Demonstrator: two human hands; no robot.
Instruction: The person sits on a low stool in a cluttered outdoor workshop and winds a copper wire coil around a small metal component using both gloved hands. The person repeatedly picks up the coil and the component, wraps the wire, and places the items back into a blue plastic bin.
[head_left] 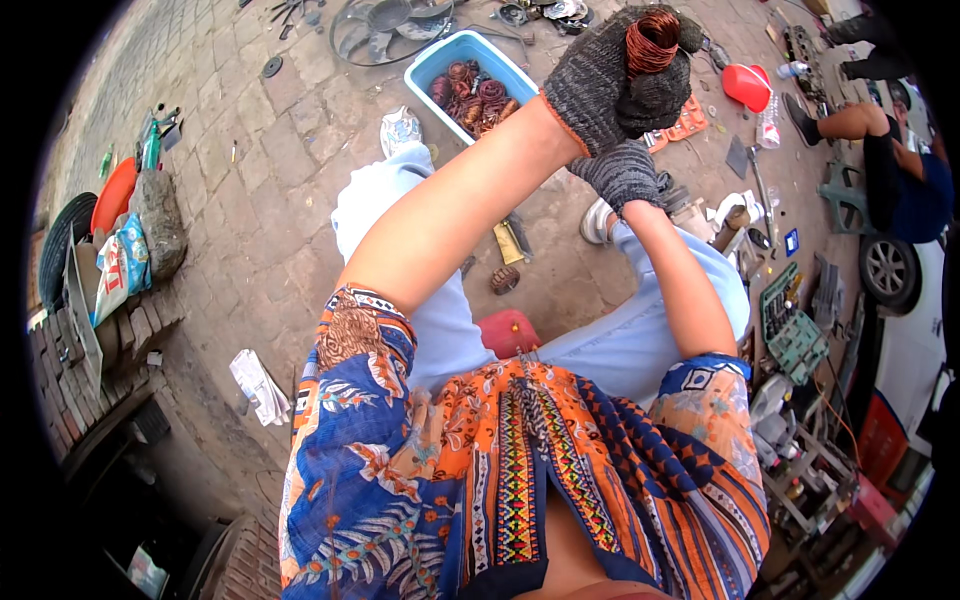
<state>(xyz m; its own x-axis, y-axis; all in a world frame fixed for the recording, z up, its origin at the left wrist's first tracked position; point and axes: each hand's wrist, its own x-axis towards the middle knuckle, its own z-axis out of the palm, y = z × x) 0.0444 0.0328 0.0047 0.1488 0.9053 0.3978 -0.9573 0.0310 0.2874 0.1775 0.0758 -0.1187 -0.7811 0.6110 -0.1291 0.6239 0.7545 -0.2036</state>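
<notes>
Both my hands wear dark grey knitted gloves. My left hand [610,85] is raised and reaches far forward across to the right, closed around a bundle of reddish copper wire [652,42]. The wire forms a rounded coil that shows at the top of the fist. Lower and nearer, my right hand [622,178] is just below my left wrist. Its fingers are partly hidden, and I cannot make out what they hold, if anything. A blue plastic tub [420,72] with several copper wire coils [480,98] in it stands on the ground beside my left forearm.
Between my legs lie a small wound metal part [504,280] and a yellowish flat piece [508,243]. A fan [390,25] is beyond the tub. To the right are a red bowl [746,88], a green tool case [795,335], a seated person [900,165] and a white car [910,330].
</notes>
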